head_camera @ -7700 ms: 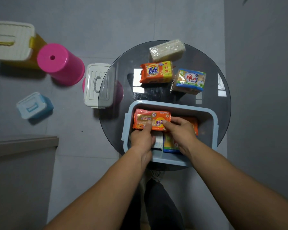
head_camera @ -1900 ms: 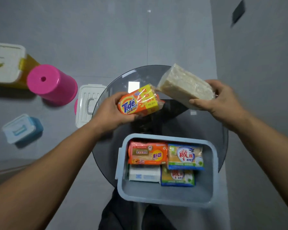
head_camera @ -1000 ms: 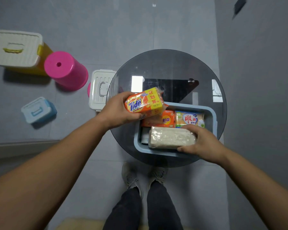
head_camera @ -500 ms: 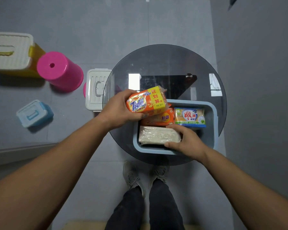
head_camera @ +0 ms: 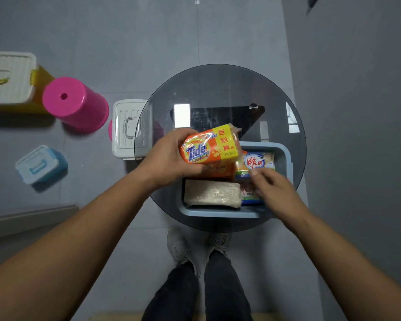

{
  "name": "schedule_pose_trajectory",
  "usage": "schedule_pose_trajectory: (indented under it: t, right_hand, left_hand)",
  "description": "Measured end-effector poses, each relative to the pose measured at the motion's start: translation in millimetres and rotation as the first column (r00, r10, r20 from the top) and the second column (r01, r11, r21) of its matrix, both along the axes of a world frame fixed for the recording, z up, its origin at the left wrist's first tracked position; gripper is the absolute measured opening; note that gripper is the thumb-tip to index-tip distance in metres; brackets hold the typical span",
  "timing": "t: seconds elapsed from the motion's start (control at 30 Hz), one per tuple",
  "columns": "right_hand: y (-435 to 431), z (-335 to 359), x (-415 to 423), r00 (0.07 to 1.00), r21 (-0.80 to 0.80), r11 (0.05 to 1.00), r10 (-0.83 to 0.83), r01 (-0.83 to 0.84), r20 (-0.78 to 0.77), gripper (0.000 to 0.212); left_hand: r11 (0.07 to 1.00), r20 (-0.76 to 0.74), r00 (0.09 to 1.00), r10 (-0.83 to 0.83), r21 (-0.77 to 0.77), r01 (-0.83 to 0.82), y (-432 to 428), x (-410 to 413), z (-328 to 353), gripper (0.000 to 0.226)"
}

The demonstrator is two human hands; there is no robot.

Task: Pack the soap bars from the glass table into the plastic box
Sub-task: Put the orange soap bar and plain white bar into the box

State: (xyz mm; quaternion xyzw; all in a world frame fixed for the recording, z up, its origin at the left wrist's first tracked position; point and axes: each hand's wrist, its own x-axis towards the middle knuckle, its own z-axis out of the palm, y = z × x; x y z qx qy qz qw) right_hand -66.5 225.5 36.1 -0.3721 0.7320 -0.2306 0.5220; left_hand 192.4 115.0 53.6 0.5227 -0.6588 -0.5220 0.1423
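Observation:
A light-blue plastic box (head_camera: 218, 213) stands on the near part of the round glass table (head_camera: 218, 89). My left hand (head_camera: 169, 163) grips an orange and yellow Tide soap pack (head_camera: 210, 144), held over the box's far left corner. Inside the box a pale wrapped soap bar (head_camera: 212, 193) lies at the near left. An orange bar (head_camera: 220, 171) sits behind it, mostly hidden by the Tide pack. A blue and white bar (head_camera: 257, 162) lies at the far right. My right hand (head_camera: 273, 188) hovers over the box's right half with loose fingers, holding nothing and partly covering another bar (head_camera: 248, 193).
On the floor to the left are a white lidded box (head_camera: 127, 128) partly under the table, a pink stool (head_camera: 75, 103), a yellow box with a white lid (head_camera: 9, 79) and a small blue box (head_camera: 41, 164). My feet (head_camera: 199, 246) stand below the table's near edge.
My right hand has let go of the pale bar, which now lies in the box, and moved to the right. The Tide pack has shifted slightly toward the box.

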Motion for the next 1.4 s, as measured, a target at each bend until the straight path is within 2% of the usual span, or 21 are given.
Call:
schedule_pose_trajectory:
  t: [0.07,0.1,0.17,0.33,0.47,0.6,0.7,0.8,0.9,1.03,1.17,1.23,1.3,1.4]
  right_hand:
    - [-5,11,-17,0.97,0.008,0.978,-0.206,0.207,0.13,0.028]
    - [-6,17,-24,0.945,0.023,0.966,-0.257,0.258,0.203,0.032]
    - [-6,23,-39,0.932,0.007,0.966,-0.253,0.26,0.259,0.041]
    - [7,21,-62,0.969,-0.029,0.975,-0.213,0.218,0.124,0.048]
    - [25,17,-75,0.976,0.007,0.978,-0.21,0.21,0.062,0.054]
    - [36,8,-72,0.986,0.05,0.985,-0.167,0.166,0.023,0.066]
    - [37,3,-67,0.991,0.071,0.989,-0.13,0.129,0.01,0.048]
    - [35,1,-64,0.991,0.055,0.993,-0.096,0.102,-0.096,0.031]
    - [33,-3,-62,0.98,0.058,0.993,-0.087,0.098,-0.176,0.03]
    - [30,-12,-65,0.963,0.108,0.97,-0.198,0.219,-0.181,0.032]
    - [31,-21,-66,0.962,0.1,0.976,-0.171,0.195,-0.212,0.025]
    - [29,-22,-67,0.955,0.095,0.975,-0.173,0.2,-0.24,0.031]
    - [28,-23,-67,0.945,0.095,0.972,-0.182,0.214,-0.272,0.043]
    - [26,-25,-62,0.946,0.141,0.96,-0.203,0.244,-0.254,0.079]
  left_hand:
    - [0.999,-0.02,0.999,-0.048,-0.005,0.048,6,-17,7,0.069]
    - [0.997,-0.028,0.997,-0.079,-0.012,0.078,11,-26,9,0.07]
    - [0.99,-0.036,0.99,-0.138,-0.018,0.137,21,-47,12,0.071]
    - [0.977,0.013,0.979,-0.205,-0.05,0.205,52,-93,6,0.081]
    - [0.964,0.07,0.963,-0.26,-0.044,0.263,64,-111,-7,0.082]
    - [0.933,0.235,0.915,-0.328,-0.074,0.353,69,-114,-25,0.083]
    - [0.926,0.303,0.891,-0.339,-0.059,0.373,72,-110,-38,0.088]
    - [0.93,0.307,0.893,-0.328,-0.059,0.362,73,-110,-42,0.088]
    - [0.913,0.343,0.872,-0.348,-0.087,0.398,71,-113,-42,0.086]
    - [0.879,0.406,0.837,-0.368,-0.143,0.455,72,-116,-47,0.083]
    - [0.891,0.444,0.82,-0.361,-0.095,0.444,72,-117,-51,0.096]
    - [0.904,0.416,0.832,-0.366,-0.054,0.425,69,-117,-50,0.092]
    - [0.907,0.403,0.834,-0.378,-0.022,0.421,63,-114,-50,0.074]
    - [0.903,0.432,0.812,-0.392,0.012,0.429,53,-113,-47,0.057]
